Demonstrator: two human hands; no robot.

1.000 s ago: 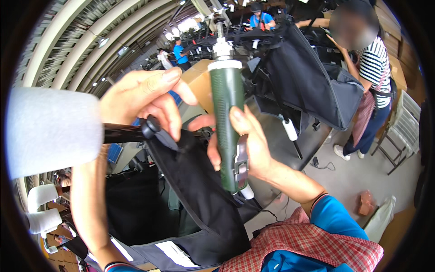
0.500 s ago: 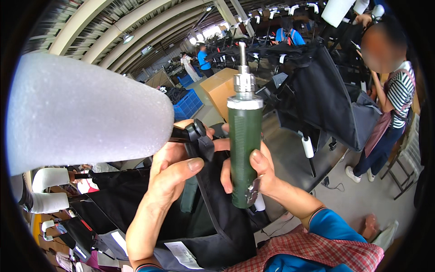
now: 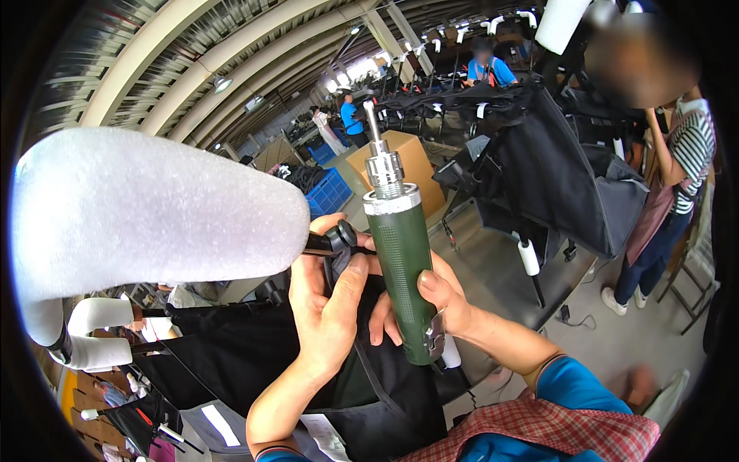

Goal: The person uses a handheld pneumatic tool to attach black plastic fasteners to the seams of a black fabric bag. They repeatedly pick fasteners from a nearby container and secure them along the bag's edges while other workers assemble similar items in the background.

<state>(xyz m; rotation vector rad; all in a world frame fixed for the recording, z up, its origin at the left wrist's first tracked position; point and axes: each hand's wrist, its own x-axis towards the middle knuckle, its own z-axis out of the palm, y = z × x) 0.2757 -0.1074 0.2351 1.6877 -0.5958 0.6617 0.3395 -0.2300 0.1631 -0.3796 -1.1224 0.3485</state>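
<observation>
My right hand [image 3: 431,304] grips a dark green pneumatic screwdriver [image 3: 400,258] held upright, its silver collar and bit pointing up. My left hand [image 3: 327,304] wraps around a black plastic joint [image 3: 339,237] on a black tube, right beside the tool's body. That tube carries a thick white foam sleeve [image 3: 154,212] filling the left of the view. Black fabric [image 3: 231,354] of a folding frame hangs below both hands.
A person in a striped top [image 3: 677,162] stands at the right beside more black fabric frames [image 3: 554,169]. A cardboard box [image 3: 404,158] and a blue crate [image 3: 327,196] sit behind. Other people in blue shirts work farther back. Foam-padded tubes [image 3: 96,331] lie lower left.
The foam-sleeved tube swung up close to the camera. My left hand slid from over the tube to gripping the black joint. The green tool stayed upright and shifted slightly right.
</observation>
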